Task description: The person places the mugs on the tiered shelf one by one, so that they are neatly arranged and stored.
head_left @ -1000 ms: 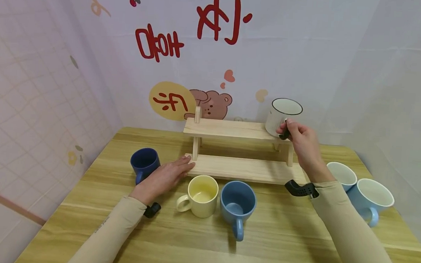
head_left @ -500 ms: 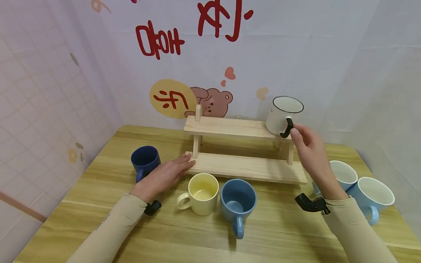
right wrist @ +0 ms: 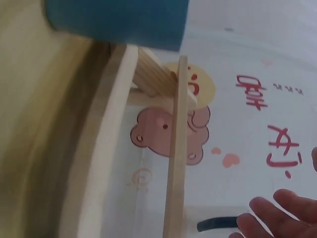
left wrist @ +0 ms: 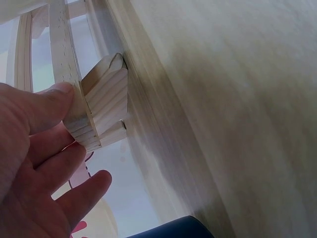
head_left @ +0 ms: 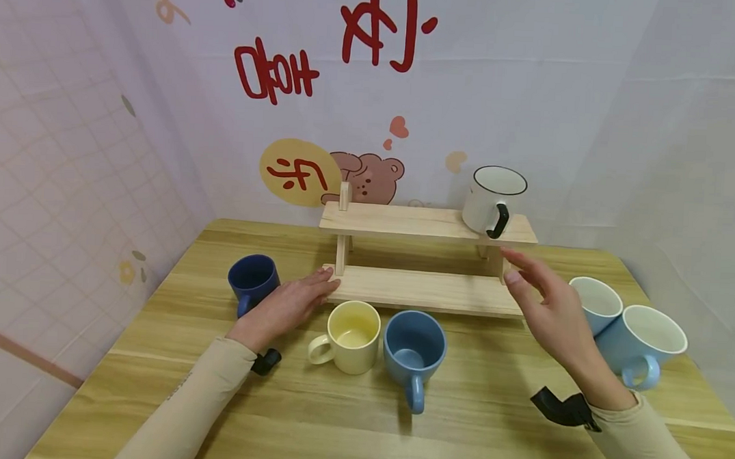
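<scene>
A two-tier wooden shelf (head_left: 392, 219) stands at the back of the table. On the right of its upper board sits a white enamel-style mug (head_left: 481, 206) with a dark rim and black handle, upright. My right hand (head_left: 557, 323) hovers in front of the shelf's right end, below that mug, fingers loosely extended and holding nothing. At the lower board's left end, my left hand (head_left: 287, 305) holds the wood; the left wrist view has its thumb on one face of the board (left wrist: 63, 49) and fingers against the other side.
In front of the shelf stand a yellow mug (head_left: 352, 355) and a blue mug (head_left: 415, 368). A navy mug (head_left: 250, 289) is left of the shelf, beside the left forearm. Two light blue mugs, one of them nearer (head_left: 633, 351), stand at the right, close to the right wrist.
My right hand has let go of the white mug's black handle and drawn down, back and to the right. The mug stays on the upper board. My left hand keeps its place.
</scene>
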Tool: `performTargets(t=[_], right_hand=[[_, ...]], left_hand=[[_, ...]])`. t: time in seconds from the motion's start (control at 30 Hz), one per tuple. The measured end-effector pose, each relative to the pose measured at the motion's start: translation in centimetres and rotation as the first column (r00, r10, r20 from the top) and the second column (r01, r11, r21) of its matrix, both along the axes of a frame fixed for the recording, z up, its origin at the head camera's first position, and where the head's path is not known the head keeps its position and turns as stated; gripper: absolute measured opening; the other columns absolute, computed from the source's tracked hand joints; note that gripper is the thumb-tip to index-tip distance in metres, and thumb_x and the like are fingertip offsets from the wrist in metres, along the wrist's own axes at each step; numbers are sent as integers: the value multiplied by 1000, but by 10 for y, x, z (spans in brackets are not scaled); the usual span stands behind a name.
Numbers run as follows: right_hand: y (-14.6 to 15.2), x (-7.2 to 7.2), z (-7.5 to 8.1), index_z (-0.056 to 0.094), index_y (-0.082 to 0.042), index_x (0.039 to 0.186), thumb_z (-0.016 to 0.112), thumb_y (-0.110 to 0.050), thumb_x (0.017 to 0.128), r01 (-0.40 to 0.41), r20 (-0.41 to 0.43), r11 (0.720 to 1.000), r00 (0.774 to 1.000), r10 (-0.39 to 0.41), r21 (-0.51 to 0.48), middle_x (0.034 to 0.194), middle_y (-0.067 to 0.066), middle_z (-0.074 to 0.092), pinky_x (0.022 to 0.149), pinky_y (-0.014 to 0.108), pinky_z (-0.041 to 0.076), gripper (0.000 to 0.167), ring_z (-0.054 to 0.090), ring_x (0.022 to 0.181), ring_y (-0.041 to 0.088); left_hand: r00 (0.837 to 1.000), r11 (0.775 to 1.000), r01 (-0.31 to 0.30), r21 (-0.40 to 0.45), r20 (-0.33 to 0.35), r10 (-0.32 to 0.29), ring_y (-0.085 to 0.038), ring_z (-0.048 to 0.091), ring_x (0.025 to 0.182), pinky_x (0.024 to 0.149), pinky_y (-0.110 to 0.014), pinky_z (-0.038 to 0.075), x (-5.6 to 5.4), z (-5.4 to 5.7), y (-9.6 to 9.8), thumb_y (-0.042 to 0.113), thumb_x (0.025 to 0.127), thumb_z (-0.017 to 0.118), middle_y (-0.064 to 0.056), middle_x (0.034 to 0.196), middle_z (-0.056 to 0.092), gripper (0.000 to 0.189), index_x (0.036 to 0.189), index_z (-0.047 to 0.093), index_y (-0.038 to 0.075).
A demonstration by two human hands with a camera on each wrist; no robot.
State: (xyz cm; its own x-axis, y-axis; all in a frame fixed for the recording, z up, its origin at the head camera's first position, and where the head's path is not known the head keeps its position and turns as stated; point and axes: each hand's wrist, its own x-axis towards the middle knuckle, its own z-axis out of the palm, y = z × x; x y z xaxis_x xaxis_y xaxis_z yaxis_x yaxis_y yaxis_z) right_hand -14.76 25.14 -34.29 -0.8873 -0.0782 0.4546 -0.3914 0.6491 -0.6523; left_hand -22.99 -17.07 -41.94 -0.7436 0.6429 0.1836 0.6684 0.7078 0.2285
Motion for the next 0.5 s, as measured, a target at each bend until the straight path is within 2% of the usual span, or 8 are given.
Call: performTargets(t=[0.1, 0.27, 0.5], right_hand=[[-3, 13, -6, 61, -20, 146, 57, -18, 108, -41, 12, 999, 999, 41, -2, 142, 4, 64, 91, 9, 40, 38, 55, 114, -2], [-6, 31, -15, 63, -21, 143, 58, -13, 107, -105, 50, 995, 993, 105, -3, 138, -2, 66, 94, 8, 42, 37, 54, 125, -3], [-6, 48, -26, 66, -25, 139, 55, -10, 108, -237, 164, 971, 957, 240, -36, 135, -7, 68, 93, 18, 51, 36, 58, 125, 2]], left_hand=[[1000, 1000, 3, 2, 2, -3, -32, 47, 144, 110, -51, 47, -1, 0, 0, 7, 104, 62, -18, 156, 48, 44, 148, 57, 6], [1000, 1000, 10, 0, 5, -10, -31, 46, 144, 111, -51, 46, -1, 0, 1, 7, 104, 62, -17, 157, 47, 44, 148, 57, 6], [1000, 1000, 11, -5, 2, -11, -32, 46, 144, 111, -51, 46, 1, 3, 1, 6, 104, 62, -18, 157, 47, 45, 148, 57, 4]])
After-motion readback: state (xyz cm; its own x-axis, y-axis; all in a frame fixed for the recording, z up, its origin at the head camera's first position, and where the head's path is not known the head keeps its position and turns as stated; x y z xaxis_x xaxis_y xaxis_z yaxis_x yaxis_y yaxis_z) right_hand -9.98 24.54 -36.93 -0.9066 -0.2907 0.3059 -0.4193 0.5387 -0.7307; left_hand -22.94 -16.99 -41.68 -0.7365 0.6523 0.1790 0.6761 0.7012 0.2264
